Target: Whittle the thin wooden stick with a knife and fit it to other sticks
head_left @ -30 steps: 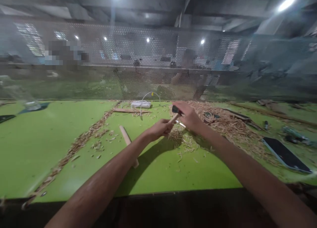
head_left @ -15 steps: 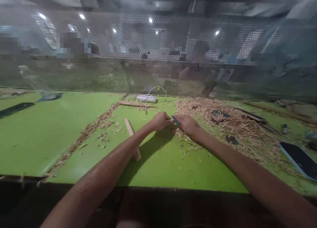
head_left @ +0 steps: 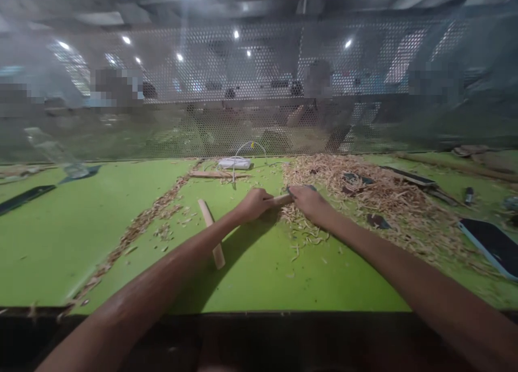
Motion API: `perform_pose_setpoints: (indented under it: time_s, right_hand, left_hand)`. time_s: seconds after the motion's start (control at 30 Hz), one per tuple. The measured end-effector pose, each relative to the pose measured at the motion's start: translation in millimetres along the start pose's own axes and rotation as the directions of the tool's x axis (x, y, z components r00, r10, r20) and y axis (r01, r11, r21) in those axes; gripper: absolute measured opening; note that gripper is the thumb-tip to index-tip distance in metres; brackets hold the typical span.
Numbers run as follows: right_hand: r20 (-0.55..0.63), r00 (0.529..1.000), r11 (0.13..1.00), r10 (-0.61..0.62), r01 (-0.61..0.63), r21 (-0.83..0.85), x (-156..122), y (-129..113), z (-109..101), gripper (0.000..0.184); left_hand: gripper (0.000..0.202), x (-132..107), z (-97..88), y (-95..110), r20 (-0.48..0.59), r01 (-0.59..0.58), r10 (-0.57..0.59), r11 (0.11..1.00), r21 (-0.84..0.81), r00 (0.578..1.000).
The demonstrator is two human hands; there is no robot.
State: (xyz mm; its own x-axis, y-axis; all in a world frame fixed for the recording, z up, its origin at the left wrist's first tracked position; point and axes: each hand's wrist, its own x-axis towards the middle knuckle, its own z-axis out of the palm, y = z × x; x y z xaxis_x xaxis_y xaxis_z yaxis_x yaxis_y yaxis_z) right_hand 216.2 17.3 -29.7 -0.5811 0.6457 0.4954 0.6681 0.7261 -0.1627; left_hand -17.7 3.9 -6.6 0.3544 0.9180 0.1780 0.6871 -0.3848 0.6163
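Gripping one thin wooden stick (head_left: 279, 199) together, left hand (head_left: 253, 204) and right hand (head_left: 307, 200) clamp its ends beside the shavings pile (head_left: 380, 199).

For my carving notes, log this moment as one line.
left hand: grips thin pale wooden stick | right hand: holds dark-handled tool at stick, blade hidden | heap of pale wood shavings on green table
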Motion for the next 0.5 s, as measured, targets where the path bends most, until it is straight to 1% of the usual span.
perform_pose_setpoints:
  time_s: [0.1,0.13,0.23,0.27,0.37,0.4,0.43,0.5]
  right_hand:
    - [0.058,0.998,0.999,-0.04,0.04,-0.011,-3,-2,1,0.049]
    - [0.075,0.997,0.999,-0.031,0.032,-0.01,-4,-2,-1,0.05]
    - [0.06,0.997,0.997,0.052,-0.049,-0.059,-5,1,-5,0.05]
    - [0.06,0.996,0.996,0.058,-0.053,-0.078,-5,0,-6,0.05]
    - [0.128,0.992,0.997,-0.012,0.021,-0.072,-2,-3,-7,0.047]
    - [0.146,0.989,0.998,-0.019,0.028,-0.06,-1,-4,-8,0.048]
    - [0.155,0.988,0.998,-0.005,0.014,-0.057,0,-5,-9,0.048]
    - [0.152,0.986,0.995,0.07,-0.058,-0.083,0,-6,-13,0.049]
  left_hand:
    - [0.039,-4,4.2,-4,-0.062,-0.046,0.047,0.999,0.016,0.997]
    - [0.04,-5,5.3,-5,-0.076,-0.066,0.067,0.998,0.017,0.995]
    - [0.04,-8,6.5,-5,-0.091,-0.118,0.12,0.993,0.023,0.989]
    - [0.039,-8,6.4,-5,-0.094,-0.131,0.134,0.991,0.031,0.987]
    - [0.038,-10,5.4,-4,-0.094,-0.143,0.149,0.987,0.073,0.984]
    - [0.039,-10,5.1,-4,-0.094,-0.141,0.149,0.986,0.088,0.984]
    - [0.04,-10,4.7,-4,-0.094,-0.141,0.151,0.984,0.106,0.984]
    - [0.04,-9,4.2,-3,-0.091,-0.146,0.16,0.979,0.145,0.983]
